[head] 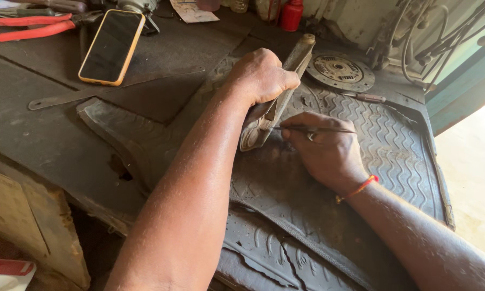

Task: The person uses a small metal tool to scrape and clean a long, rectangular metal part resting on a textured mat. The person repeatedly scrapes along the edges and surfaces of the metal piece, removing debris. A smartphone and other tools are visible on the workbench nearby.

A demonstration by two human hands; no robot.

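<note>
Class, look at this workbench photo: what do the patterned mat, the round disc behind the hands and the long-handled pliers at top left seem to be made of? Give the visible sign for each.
Mat: likely rubber, dull grey-black, with moulded wavy ribs and dust.
Disc: seems to be metal, grey and matt, with a pressed hub and ring.
Pliers: probably steel jaws; handles sleeved in glossy red, plastic or rubber by the look.

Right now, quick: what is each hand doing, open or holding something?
Left hand: closed around a long grey metal part propped on the rubber mat.
Right hand: closed, pinching a thin dark tool against that part.
</note>
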